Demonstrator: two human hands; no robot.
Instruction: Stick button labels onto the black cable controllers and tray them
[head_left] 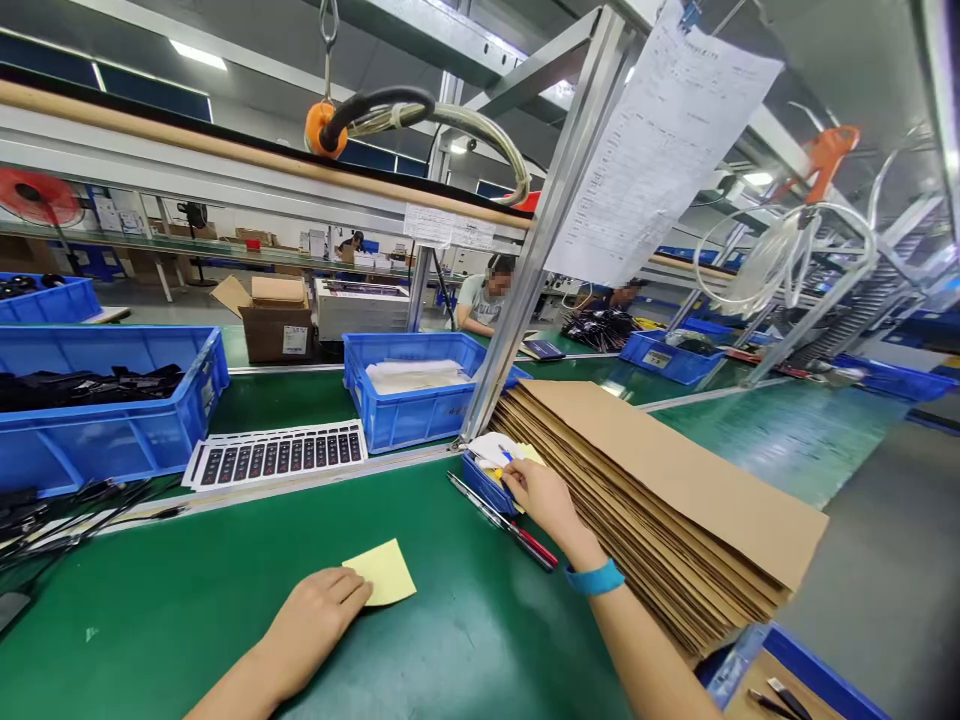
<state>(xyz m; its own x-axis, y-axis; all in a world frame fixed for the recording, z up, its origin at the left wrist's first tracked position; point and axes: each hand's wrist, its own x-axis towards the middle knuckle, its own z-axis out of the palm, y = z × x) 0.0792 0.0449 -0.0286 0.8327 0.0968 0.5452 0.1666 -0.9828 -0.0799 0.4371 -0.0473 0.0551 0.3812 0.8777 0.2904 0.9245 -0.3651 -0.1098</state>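
My left hand (pixel 319 620) lies on the green tabletop, its fingers together and gripping the lower left corner of a yellow sticky note (pixel 388 573). Over a small blue bin (pixel 486 484) my right hand (pixel 546 497), with a blue band on the wrist, has its fingers pinched around a blue pen (pixel 507 456). Yellow and white pieces of paper show inside that bin. Beside it, a silver pen-like tool (pixel 476 497) and one with a red handle (pixel 536 548) lie end to end on the table.
Flat brown cardboard sheets (pixel 675 470) are stacked at the right. Behind lie label sheets (pixel 277 455), a blue bin of white papers (pixel 405 415) and a blue bin of black items (pixel 97 440). A metal post (pixel 551 210) rises near the small bin. Cables (pixel 75 520) lie left.
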